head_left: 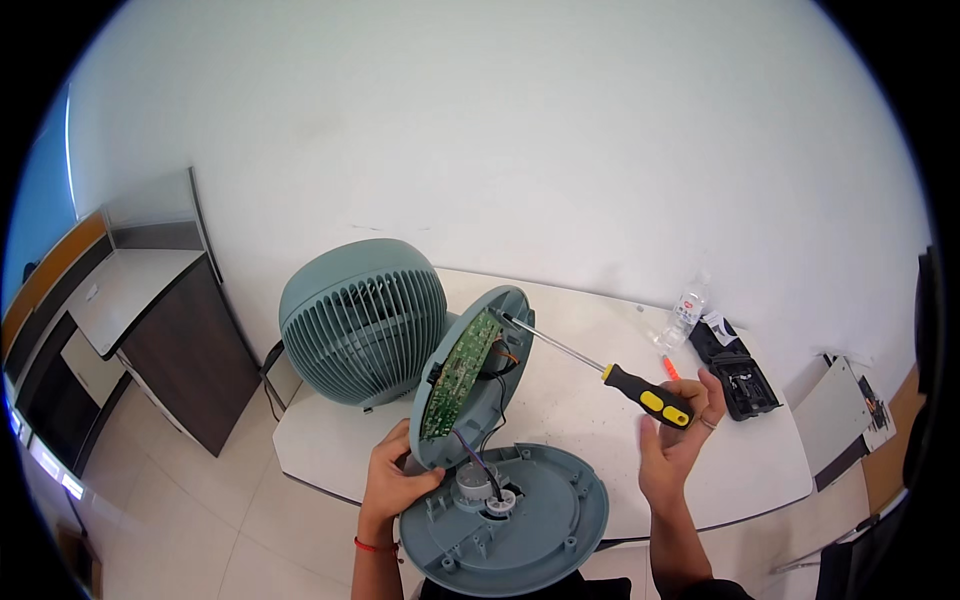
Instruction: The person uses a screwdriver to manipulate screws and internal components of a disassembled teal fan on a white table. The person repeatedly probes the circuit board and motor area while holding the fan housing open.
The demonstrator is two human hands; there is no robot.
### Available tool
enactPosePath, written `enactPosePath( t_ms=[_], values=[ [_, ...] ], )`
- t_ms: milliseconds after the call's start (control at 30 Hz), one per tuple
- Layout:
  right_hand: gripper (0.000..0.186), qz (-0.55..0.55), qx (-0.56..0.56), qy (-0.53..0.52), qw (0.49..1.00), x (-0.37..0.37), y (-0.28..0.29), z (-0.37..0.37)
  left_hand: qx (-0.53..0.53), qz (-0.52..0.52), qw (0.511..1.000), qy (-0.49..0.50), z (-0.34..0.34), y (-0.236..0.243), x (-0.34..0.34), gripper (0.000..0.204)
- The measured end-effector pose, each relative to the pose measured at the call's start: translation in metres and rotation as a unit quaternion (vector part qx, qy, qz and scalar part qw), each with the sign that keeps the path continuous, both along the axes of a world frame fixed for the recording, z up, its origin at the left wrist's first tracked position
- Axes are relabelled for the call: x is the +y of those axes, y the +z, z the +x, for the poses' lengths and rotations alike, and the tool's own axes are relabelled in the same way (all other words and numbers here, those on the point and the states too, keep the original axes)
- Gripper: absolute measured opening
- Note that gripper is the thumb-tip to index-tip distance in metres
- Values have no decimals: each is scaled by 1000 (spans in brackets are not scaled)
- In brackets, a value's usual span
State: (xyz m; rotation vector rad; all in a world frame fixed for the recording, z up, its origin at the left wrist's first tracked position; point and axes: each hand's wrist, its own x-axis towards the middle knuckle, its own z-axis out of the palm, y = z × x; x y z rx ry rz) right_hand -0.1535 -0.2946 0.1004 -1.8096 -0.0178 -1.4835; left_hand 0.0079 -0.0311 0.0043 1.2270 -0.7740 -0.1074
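Resting on white table near pale wall, grey-green fan head

The white, rounded-cornered table had a smooth, faintly glossy top. On it, the grey-green, barrel-shaped fan head was matt plastic with smooth ribs. Over its near edge, the grey-green, oval plastic base plate and the round plastic housing shared that satin-matt finish, while the green circuit board looked rough with components. Above the table, the black-and-yellow-handled screwdriver had a shiny metal shaft. At its right end, the clear bottle was glossy plastic; the black case was probably plastic too.
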Motion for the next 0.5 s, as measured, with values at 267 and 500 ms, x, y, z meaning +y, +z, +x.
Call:
enactPosePath(
  t_ms=[267, 500],
  values=[
    [57, -47, 24, -40, 998, -9, 1, 2, -3, 6, 1000, 6, 0, 0, 3, 44],
    [59, 18, 51, 38, 998, -3, -3, -7, 11, 0, 1000, 8, -2, 0, 3, 43]
  ],
)
